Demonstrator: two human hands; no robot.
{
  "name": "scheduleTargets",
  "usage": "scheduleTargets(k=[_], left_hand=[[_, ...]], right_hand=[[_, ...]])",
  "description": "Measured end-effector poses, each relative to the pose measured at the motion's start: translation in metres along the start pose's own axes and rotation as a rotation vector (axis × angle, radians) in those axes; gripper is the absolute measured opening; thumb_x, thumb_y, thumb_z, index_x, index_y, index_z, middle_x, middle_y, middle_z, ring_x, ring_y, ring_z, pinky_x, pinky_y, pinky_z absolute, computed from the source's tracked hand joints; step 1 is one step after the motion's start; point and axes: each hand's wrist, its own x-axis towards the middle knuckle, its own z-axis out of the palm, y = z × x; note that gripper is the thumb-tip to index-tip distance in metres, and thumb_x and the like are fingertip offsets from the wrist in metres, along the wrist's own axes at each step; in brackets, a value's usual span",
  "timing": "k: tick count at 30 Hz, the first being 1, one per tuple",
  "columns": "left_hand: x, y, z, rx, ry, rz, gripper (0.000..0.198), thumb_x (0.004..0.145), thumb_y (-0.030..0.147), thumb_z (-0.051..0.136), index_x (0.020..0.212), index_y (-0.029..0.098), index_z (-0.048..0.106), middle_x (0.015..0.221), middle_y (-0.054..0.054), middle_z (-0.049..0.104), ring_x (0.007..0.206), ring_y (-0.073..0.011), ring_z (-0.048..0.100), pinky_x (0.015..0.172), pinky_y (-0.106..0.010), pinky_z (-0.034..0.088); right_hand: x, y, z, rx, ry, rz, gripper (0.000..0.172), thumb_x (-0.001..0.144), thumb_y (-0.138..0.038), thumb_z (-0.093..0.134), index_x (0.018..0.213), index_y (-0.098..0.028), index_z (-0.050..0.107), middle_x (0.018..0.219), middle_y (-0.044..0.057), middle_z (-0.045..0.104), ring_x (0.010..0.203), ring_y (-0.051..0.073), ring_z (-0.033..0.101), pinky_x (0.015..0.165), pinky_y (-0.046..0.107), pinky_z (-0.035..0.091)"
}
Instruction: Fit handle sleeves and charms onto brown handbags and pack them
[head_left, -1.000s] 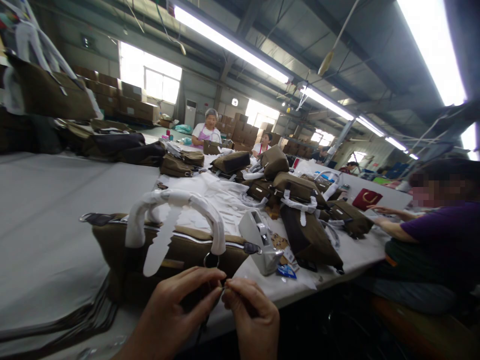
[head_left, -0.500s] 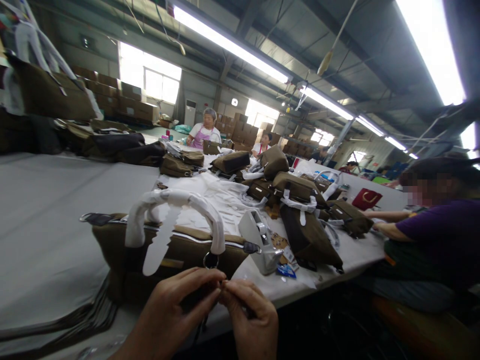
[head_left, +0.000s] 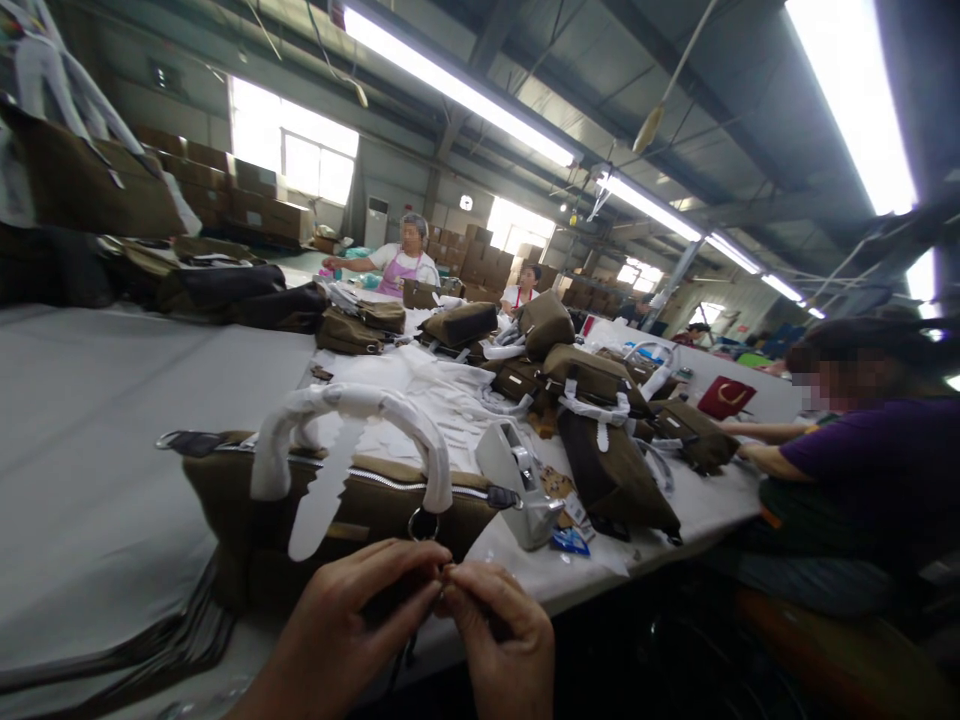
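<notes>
Just in front of an olive-brown handbag, my left hand and my right hand meet fingertip to fingertip. Both are pinched closed around something small, mostly hidden by the fingers; a thin dark strand dangles below them. The handbag stands upright with its silver zipper closed. White wrapping covers its arched handle, and a white notched strip hangs from it. A metal ring at the handle's base sits right above my fingertips.
A grey tape dispenser stands right of the handbag, beside a blue packet. More olive bags are heaped beyond. Dark straps lie at the lower left. A co-worker in purple sits at the right; others work farther back.
My hands keep nearly the same pinch in front of the handbag. In the background, the person in the pink apron has stretched an arm out to the left. The view has shifted slightly.
</notes>
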Motion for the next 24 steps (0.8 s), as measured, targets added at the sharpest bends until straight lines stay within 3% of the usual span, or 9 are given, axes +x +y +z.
scheduleTargets(k=[4, 10, 15, 22, 24], left_hand=[[0.001, -0.004, -0.002, -0.005, 0.035, -0.021, 0.029, 0.081, 0.016, 0.079, 0.104, 0.033, 0.078, 0.093, 0.009, 0.083, 0.078, -0.0095, 0.080, 0.077, -0.007, 0.058], [-0.007, -0.024, -0.004, 0.009, -0.015, -0.081, 0.031, 0.084, 0.024, 0.079, 0.112, 0.036, 0.076, 0.104, 0.008, 0.083, 0.089, -0.0129, 0.080, 0.084, -0.013, 0.060], [-0.011, -0.041, -0.009, -0.033, -0.070, -0.039, 0.030, 0.087, 0.026, 0.078, 0.114, 0.036, 0.074, 0.106, 0.009, 0.083, 0.090, -0.0122, 0.080, 0.086, -0.013, 0.060], [-0.002, -0.053, -0.020, -0.058, -0.166, -0.028, 0.017, 0.089, 0.031, 0.077, 0.106, 0.032, 0.076, 0.104, 0.005, 0.082, 0.093, -0.0147, 0.080, 0.094, -0.018, 0.060], [-0.002, -0.055, -0.022, -0.083, -0.174, -0.017, 0.014, 0.090, 0.033, 0.076, 0.104, 0.032, 0.076, 0.103, 0.005, 0.082, 0.094, -0.0142, 0.079, 0.095, -0.016, 0.059]], right_hand=[[0.000, -0.006, 0.007, -0.024, 0.060, -0.013, 0.014, 0.093, -0.032, 0.072, 0.093, -0.025, 0.084, 0.085, 0.006, 0.077, 0.076, 0.020, 0.071, 0.074, 0.028, 0.060], [-0.002, -0.008, 0.025, -0.009, 0.156, 0.057, 0.019, 0.093, -0.037, 0.072, 0.086, -0.023, 0.082, 0.075, 0.003, 0.070, 0.057, 0.014, 0.063, 0.059, 0.025, 0.056], [-0.008, -0.007, 0.039, -0.050, 0.220, 0.048, 0.017, 0.094, -0.035, 0.071, 0.088, -0.022, 0.082, 0.075, 0.003, 0.068, 0.051, 0.011, 0.058, 0.049, 0.021, 0.048], [-0.009, -0.012, 0.051, -0.111, 0.254, 0.075, 0.011, 0.094, -0.030, 0.071, 0.095, -0.026, 0.082, 0.079, 0.001, 0.070, 0.049, 0.008, 0.058, 0.050, 0.020, 0.050], [-0.007, -0.012, 0.051, -0.131, 0.234, 0.087, 0.012, 0.095, -0.029, 0.071, 0.096, -0.027, 0.082, 0.082, 0.001, 0.073, 0.055, 0.010, 0.065, 0.054, 0.019, 0.054]])
